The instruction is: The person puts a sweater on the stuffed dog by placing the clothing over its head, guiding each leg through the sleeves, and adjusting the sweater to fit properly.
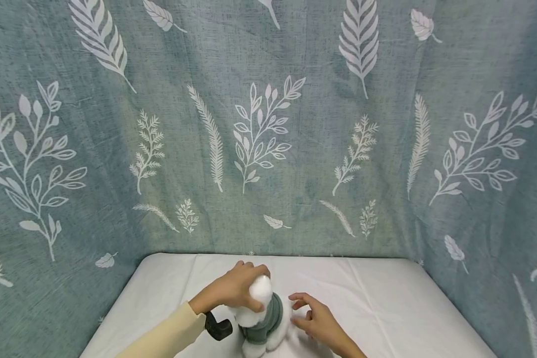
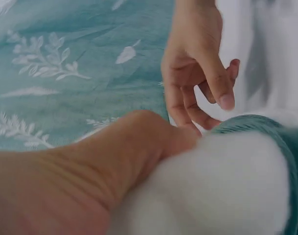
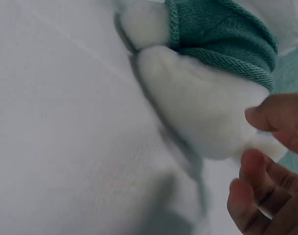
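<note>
A white plush toy (image 1: 261, 288) in a green knitted sweater (image 1: 275, 314) lies on the white-covered surface. My left hand (image 1: 238, 288) grips its head from above, thumb on the near side. In the left wrist view that hand's thumb (image 2: 144, 142) presses along the white plush (image 2: 222, 181). To the toy's right is my right hand (image 1: 315, 320), its fingers loosely bent with nothing between them. The right wrist view has its fingertips right by the furry lower body (image 3: 197, 107), below the sweater (image 3: 227, 44). The toy's face is hidden.
A white cloth (image 1: 362, 293) with faint creases covers the surface. Green-blue fabric (image 1: 268, 214) with white leaf prints hangs behind it and at both sides. A black wrist camera (image 1: 218, 326) sits on my left wrist, next to a cream sleeve (image 1: 170, 333).
</note>
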